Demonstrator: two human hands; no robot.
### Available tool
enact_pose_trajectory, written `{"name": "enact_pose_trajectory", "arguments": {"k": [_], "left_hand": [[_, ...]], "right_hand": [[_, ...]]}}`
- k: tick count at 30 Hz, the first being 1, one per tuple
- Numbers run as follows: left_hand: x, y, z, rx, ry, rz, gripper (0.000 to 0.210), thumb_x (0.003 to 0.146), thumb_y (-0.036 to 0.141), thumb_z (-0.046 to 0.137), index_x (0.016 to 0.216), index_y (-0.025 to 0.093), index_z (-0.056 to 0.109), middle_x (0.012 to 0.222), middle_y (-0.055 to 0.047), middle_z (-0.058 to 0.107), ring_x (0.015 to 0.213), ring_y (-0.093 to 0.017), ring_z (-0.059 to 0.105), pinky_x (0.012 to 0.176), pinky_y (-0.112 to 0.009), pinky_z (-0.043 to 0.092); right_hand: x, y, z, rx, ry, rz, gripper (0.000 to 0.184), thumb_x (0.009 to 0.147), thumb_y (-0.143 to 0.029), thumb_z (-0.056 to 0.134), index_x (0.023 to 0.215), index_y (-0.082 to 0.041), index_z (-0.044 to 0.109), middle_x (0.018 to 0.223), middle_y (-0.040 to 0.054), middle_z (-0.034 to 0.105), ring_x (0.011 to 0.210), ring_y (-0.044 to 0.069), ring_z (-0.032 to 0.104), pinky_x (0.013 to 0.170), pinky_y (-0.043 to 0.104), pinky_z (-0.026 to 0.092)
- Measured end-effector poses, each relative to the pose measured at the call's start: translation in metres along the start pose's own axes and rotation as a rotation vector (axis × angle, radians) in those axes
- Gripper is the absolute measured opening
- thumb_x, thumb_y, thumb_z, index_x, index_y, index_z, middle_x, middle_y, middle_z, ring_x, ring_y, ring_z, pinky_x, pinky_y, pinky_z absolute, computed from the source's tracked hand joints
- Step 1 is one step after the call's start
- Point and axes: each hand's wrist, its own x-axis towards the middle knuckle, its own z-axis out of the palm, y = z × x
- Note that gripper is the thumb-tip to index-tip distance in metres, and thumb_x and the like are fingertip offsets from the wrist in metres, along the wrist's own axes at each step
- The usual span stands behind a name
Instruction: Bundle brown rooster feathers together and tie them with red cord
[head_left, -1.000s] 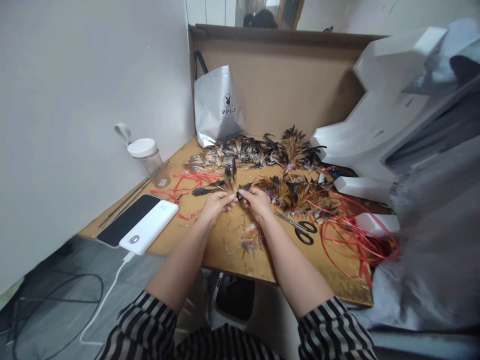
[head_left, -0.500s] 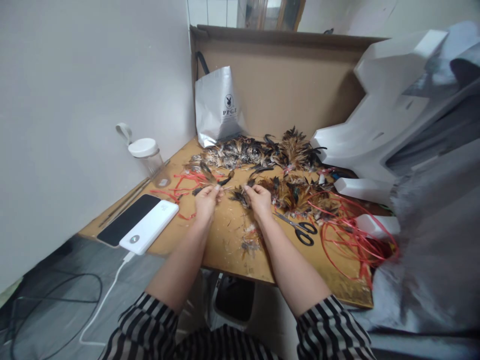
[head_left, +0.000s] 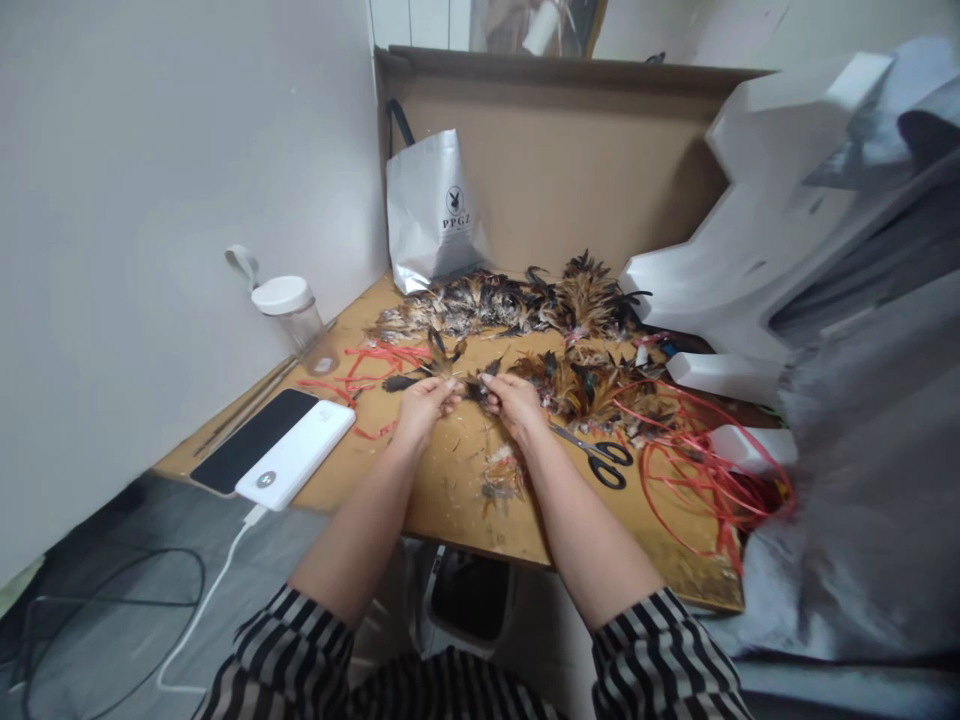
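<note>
My left hand [head_left: 430,404] is closed in a pinch on dark brown feathers [head_left: 441,350] that fan out above its fingers. Close beside it, my right hand [head_left: 513,398] pinches another small dark feather [head_left: 475,384]; the fingertips of both hands nearly meet. Right of my right hand lies a bunch of brown and black feathers [head_left: 581,385]. Behind the hands runs a long heap of mixed feathers [head_left: 480,302]. Black-handled scissors [head_left: 600,455] rest to the right of my right wrist. Loose feather scraps [head_left: 502,475] lie between my forearms.
Red plastic strips [head_left: 694,480] tangle at the right, with more red strips [head_left: 360,365] at the left. A white power bank [head_left: 296,455], a phone [head_left: 255,440] and a lidded jar [head_left: 289,305] stand left. A silver bag [head_left: 431,210] and white foam [head_left: 750,210] border the wooden table [head_left: 465,520].
My two hands have come closer together, the left moving right. The feathers in my left hand have shifted right with it.
</note>
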Motion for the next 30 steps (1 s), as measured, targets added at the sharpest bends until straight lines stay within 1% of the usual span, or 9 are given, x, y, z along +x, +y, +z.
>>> {"name": "enact_pose_trajectory", "arguments": {"k": [3, 7, 10, 12, 15, 18, 22, 25, 30], "left_hand": [[-0.005, 0.000, 0.004, -0.025, -0.146, -0.123, 0.026, 0.056, 0.029, 0.072, 0.071, 0.010, 0.062, 0.080, -0.010, 0.066, 0.055, -0.008, 0.057, 0.046, -0.016, 0.040], [-0.009, 0.000, 0.005, -0.064, -0.267, -0.180, 0.024, 0.057, 0.025, 0.073, 0.072, 0.009, 0.062, 0.080, -0.009, 0.066, 0.058, -0.008, 0.058, 0.050, -0.015, 0.042], [-0.007, 0.000, 0.004, -0.085, -0.284, -0.178, 0.021, 0.059, 0.022, 0.071, 0.072, 0.009, 0.063, 0.076, -0.008, 0.066, 0.057, -0.006, 0.057, 0.051, -0.014, 0.042], [-0.006, 0.000, 0.003, -0.108, -0.280, -0.181, 0.018, 0.060, 0.020, 0.071, 0.071, 0.009, 0.063, 0.073, -0.007, 0.065, 0.056, -0.005, 0.055, 0.051, -0.014, 0.042], [-0.005, 0.001, 0.001, -0.192, -0.291, -0.204, 0.011, 0.063, 0.015, 0.068, 0.071, 0.009, 0.064, 0.070, -0.005, 0.064, 0.054, -0.003, 0.053, 0.050, -0.012, 0.041], [-0.004, 0.002, -0.001, -0.336, -0.322, -0.252, 0.006, 0.067, 0.011, 0.064, 0.073, 0.010, 0.064, 0.070, -0.004, 0.062, 0.053, -0.002, 0.051, 0.048, -0.010, 0.041], [-0.005, 0.004, -0.004, -0.481, -0.344, -0.333, 0.006, 0.070, 0.008, 0.059, 0.074, 0.010, 0.063, 0.068, -0.002, 0.059, 0.053, -0.001, 0.050, 0.045, -0.006, 0.039], [-0.006, 0.005, -0.005, -0.472, -0.354, -0.362, 0.006, 0.072, 0.008, 0.057, 0.074, 0.010, 0.062, 0.067, -0.002, 0.058, 0.051, 0.000, 0.049, 0.044, -0.006, 0.039], [-0.007, 0.004, -0.003, -0.347, -0.339, -0.345, 0.004, 0.071, 0.010, 0.059, 0.073, 0.012, 0.062, 0.069, -0.004, 0.060, 0.050, -0.002, 0.049, 0.046, -0.010, 0.041]], "right_hand": [[-0.003, -0.002, 0.003, -0.024, 0.002, -0.008, 0.029, 0.053, -0.036, 0.070, 0.055, -0.015, 0.050, 0.039, -0.0061, 0.042, 0.035, 0.004, 0.031, 0.037, 0.018, 0.020], [-0.007, 0.000, 0.010, -0.058, -0.006, -0.020, 0.029, 0.056, -0.038, 0.068, 0.053, -0.015, 0.052, 0.044, -0.0032, 0.050, 0.036, 0.004, 0.032, 0.036, 0.018, 0.019], [-0.009, 0.001, 0.012, -0.069, -0.001, -0.009, 0.030, 0.055, -0.039, 0.068, 0.052, -0.015, 0.050, 0.042, -0.0050, 0.047, 0.036, 0.004, 0.030, 0.036, 0.019, 0.017], [-0.009, 0.000, 0.011, -0.048, -0.025, 0.016, 0.030, 0.054, -0.039, 0.069, 0.053, -0.015, 0.050, 0.042, -0.0054, 0.046, 0.036, 0.003, 0.029, 0.036, 0.018, 0.017], [-0.009, -0.005, 0.007, 0.054, -0.116, 0.062, 0.028, 0.055, -0.038, 0.070, 0.060, -0.015, 0.054, 0.052, -0.0037, 0.052, 0.040, 0.003, 0.034, 0.037, 0.017, 0.020], [-0.010, -0.010, 0.002, 0.140, -0.222, 0.087, 0.027, 0.055, -0.034, 0.071, 0.072, -0.016, 0.060, 0.062, -0.0021, 0.056, 0.044, 0.003, 0.038, 0.038, 0.017, 0.024], [-0.011, -0.011, 0.000, 0.159, -0.312, 0.123, 0.031, 0.055, -0.028, 0.072, 0.082, -0.016, 0.062, 0.064, -0.0017, 0.057, 0.046, 0.003, 0.040, 0.040, 0.016, 0.026], [-0.011, -0.008, 0.002, 0.149, -0.315, 0.124, 0.028, 0.054, -0.027, 0.073, 0.077, -0.015, 0.061, 0.061, -0.0019, 0.057, 0.045, 0.003, 0.039, 0.040, 0.015, 0.025], [-0.012, -0.008, 0.004, 0.081, -0.269, 0.080, 0.026, 0.053, -0.031, 0.072, 0.067, -0.015, 0.057, 0.055, -0.0025, 0.056, 0.043, 0.003, 0.037, 0.040, 0.016, 0.024]]}}
